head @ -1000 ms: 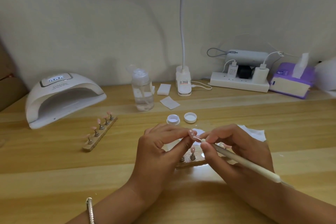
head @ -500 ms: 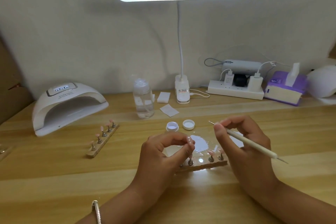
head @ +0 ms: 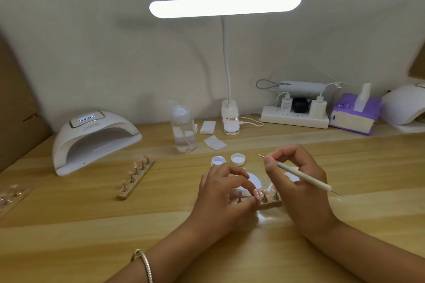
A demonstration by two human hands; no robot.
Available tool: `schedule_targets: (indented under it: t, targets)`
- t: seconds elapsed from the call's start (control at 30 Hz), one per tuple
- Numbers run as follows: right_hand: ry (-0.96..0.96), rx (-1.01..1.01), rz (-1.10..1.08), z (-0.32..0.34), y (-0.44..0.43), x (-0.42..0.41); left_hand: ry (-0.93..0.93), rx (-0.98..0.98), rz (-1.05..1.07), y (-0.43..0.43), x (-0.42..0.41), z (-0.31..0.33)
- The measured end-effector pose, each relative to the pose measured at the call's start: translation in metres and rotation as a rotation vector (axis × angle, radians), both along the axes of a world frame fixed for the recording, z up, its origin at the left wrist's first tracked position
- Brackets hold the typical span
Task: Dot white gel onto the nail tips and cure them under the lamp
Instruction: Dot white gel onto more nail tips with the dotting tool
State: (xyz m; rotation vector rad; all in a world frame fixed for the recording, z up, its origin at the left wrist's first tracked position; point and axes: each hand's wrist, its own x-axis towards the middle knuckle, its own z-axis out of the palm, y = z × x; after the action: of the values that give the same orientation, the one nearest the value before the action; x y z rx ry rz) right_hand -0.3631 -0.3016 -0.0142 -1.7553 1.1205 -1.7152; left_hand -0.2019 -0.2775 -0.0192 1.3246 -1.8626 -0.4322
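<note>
My left hand [head: 224, 193] pinches a pink nail tip [head: 256, 193] on its small stand, low over the wooden holder strip [head: 269, 204] in front of me. Two more tips on that strip show between my hands. My right hand [head: 299, 181] grips a white dotting pen [head: 301, 174] like a pencil, its metal point raised and aimed left toward the open white gel pot [head: 218, 160]. The pot's lid [head: 238, 159] lies beside it. A second strip with several pink tips [head: 136, 177] lies to the left. The white curing lamp [head: 92, 138] stands at the far left.
A clear pump bottle [head: 184, 131] and white wipes [head: 208, 127] stand behind the pot. A desk lamp base [head: 230, 119], power strip [head: 295, 118], purple tissue pack [head: 354, 115] and another white lamp [head: 404, 105] line the back. Another holder [head: 10, 197] sits at the left edge.
The pen has come away from the tip and my right hand has lifted up and right. My left hand has lowered the pinched nail tip down to the holder strip.
</note>
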Motion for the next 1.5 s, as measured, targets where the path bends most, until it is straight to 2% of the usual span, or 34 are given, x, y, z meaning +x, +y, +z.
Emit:
schedule_targets:
  t: [0.23,0.47,0.67,0.9,1.03,1.13,1.23,1.5]
  targets:
    - [0.0,-0.018,-0.014,0.0,-0.002,0.001,-0.094,-0.001,0.019,-0.002,0.002,-0.002]
    - [0.001,0.013,-0.02,0.0,-0.002,0.002,-0.067,-0.003,0.08,-0.004,0.003,-0.007]
    - [-0.036,0.033,-0.027,-0.001,-0.005,-0.004,-0.239,-0.065,0.128,-0.003,0.006,-0.012]
    - [-0.115,0.045,-0.007,-0.003,-0.013,-0.009,-0.236,-0.063,0.181,0.002,0.009,-0.013]
    - [-0.073,0.037,-0.003,-0.004,-0.012,-0.007,-0.256,-0.134,0.207,0.005,0.006,-0.011]
    - [-0.003,0.099,0.002,-0.004,-0.012,-0.006,-0.238,-0.197,0.143,0.003,0.002,-0.009]
    - [0.087,0.059,-0.011,-0.003,-0.01,-0.003,-0.212,-0.248,0.1,0.001,0.0,-0.01]
    - [0.123,0.06,-0.009,-0.003,-0.009,0.001,-0.251,-0.331,0.081,-0.001,-0.002,-0.009]
